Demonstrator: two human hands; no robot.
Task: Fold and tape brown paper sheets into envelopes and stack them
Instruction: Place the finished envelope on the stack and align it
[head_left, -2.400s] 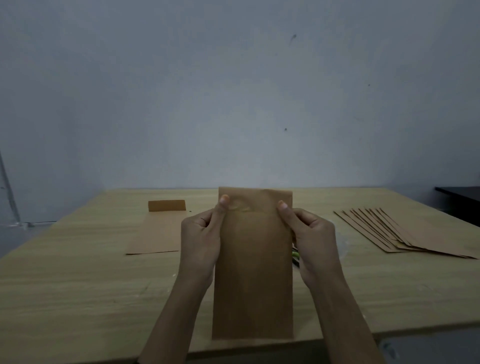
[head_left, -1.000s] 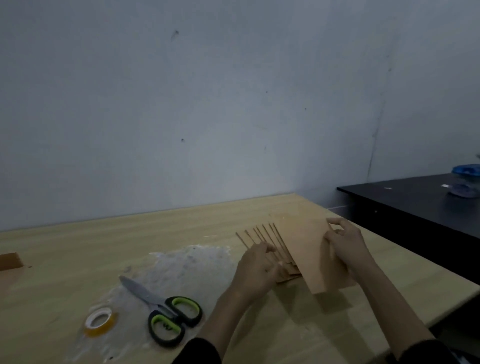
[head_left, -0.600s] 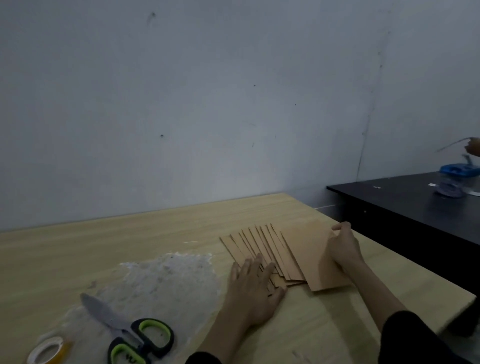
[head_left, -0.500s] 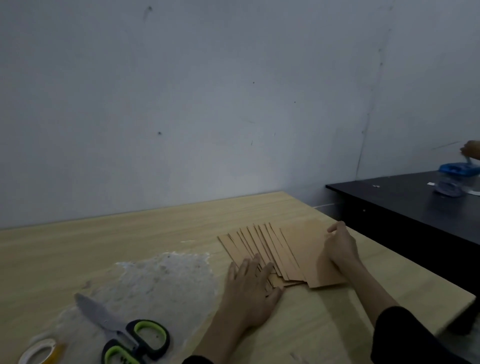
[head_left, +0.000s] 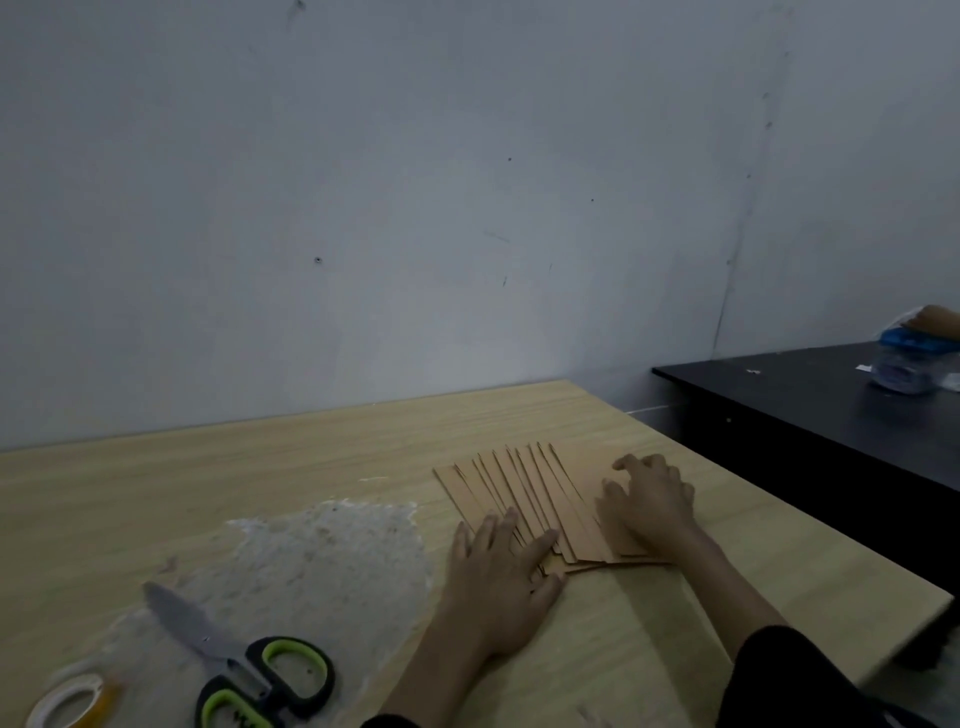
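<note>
Envelopes (head_left: 521, 492) under left hand (head_left: 500, 578), right hand (head_left: 650, 505)

Open wooden table (head_left: 291, 467) stretched from the fanned envelopes (head_left: 511, 488) back to the wall (head_left: 415, 208). At the front left the scissors (head_left: 244, 670) and the tape roll (head_left: 72, 701) lay in the way. The left hand (head_left: 498, 577) and right hand (head_left: 649, 506) covered the envelopes' near ends. A black table (head_left: 831, 421) blocked the right side.

The envelopes (head_left: 509, 493) were fanned out on the desk (head_left: 260, 467), toward its right; the scissors (head_left: 234, 669) and tape roll (head_left: 72, 685) were laid left of them, nearer the front edge.
</note>
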